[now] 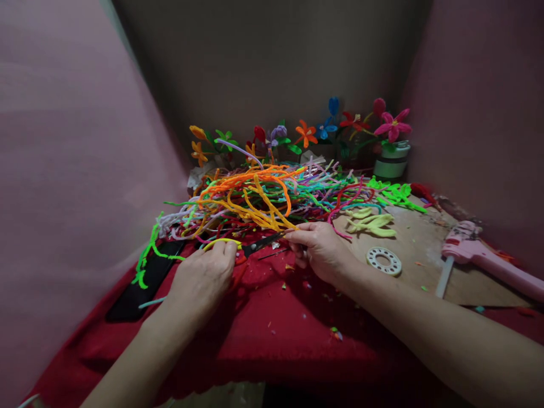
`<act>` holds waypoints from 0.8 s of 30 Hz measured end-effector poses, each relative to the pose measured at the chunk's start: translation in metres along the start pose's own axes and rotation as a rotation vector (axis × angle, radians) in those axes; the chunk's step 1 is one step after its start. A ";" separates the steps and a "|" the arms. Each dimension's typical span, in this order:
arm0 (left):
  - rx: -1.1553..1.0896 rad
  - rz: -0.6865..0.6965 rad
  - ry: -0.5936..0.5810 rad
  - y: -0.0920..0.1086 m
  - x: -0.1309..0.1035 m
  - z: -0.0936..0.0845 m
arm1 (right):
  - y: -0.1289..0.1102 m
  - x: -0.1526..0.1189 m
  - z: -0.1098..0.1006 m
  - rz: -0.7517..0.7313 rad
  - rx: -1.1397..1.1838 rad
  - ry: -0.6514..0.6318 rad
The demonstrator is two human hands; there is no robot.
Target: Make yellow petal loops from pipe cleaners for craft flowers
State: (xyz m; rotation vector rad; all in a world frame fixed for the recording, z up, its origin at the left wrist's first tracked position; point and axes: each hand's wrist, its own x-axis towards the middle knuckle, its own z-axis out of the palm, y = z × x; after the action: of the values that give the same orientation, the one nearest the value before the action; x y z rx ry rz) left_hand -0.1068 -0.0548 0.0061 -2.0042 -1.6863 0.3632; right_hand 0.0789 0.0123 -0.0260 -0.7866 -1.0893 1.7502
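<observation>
My left hand (210, 266) is closed around the yellow and orange handles of a pair of scissors (260, 243), whose dark blades point right toward my other hand. Pinched in the fingers of my right hand (317, 246) are the ends of yellow-orange pipe cleaners (270, 212). The scissor tips lie close to those fingertips; whether the blades touch the pipe cleaners I cannot tell. Just beyond both hands spreads a large tangled heap of pipe cleaners (306, 192) in many colours, with orange ones on top.
Pipe-cleaner flowers (306, 134) line the back, some beside a pale green jar (391, 160). At right, a board (419, 232) carries pale yellow petal shapes (372, 222), a white ring (383, 261) and a pink glue gun (471, 249). A black phone (140, 286) lies left on red cloth (276, 334).
</observation>
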 end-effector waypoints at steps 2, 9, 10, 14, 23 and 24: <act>0.016 -0.010 -0.003 0.000 -0.001 0.001 | 0.000 0.000 0.000 0.002 0.000 0.000; 0.022 -0.019 -0.024 0.002 -0.002 0.004 | 0.003 0.001 -0.001 0.014 0.014 0.009; 0.000 -0.015 -0.041 0.002 -0.002 0.004 | 0.003 0.002 -0.001 0.013 0.012 0.009; -0.072 -0.017 -0.116 -0.003 -0.001 0.008 | 0.004 0.003 -0.003 -0.001 -0.001 0.027; -0.276 -0.113 -0.350 -0.064 0.007 0.044 | 0.003 0.003 -0.005 0.034 0.078 -0.025; -0.308 -0.108 -0.335 -0.068 0.010 0.047 | 0.003 0.003 -0.005 0.049 0.090 -0.040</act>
State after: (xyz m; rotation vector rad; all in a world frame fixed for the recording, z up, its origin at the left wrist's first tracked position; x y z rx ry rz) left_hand -0.1851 -0.0284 0.0034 -2.1469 -2.1608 0.4429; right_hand 0.0804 0.0164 -0.0310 -0.7314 -1.0173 1.8501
